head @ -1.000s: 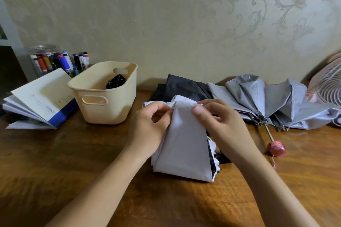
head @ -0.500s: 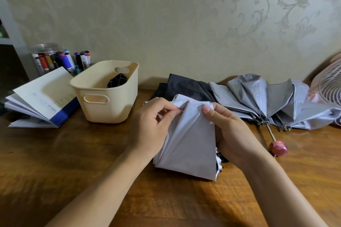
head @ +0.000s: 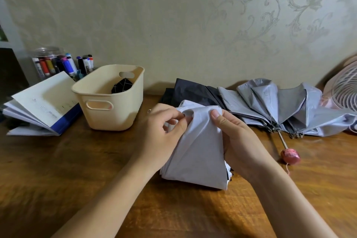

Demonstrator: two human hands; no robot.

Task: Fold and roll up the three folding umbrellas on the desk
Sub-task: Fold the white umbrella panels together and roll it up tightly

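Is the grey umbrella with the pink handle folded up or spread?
Spread: the grey umbrella has its panels fanned out loose, unrolled, with the pink handle sticking out on its shaft.

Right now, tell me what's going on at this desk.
A person is folding the white umbrella on the desk, bare-handed. The left grip and right grip both pinch its fabric near the top, gathering the pleats. Behind it, a dark umbrella and a grey umbrella with a pink handle lie loose, not yet rolled.
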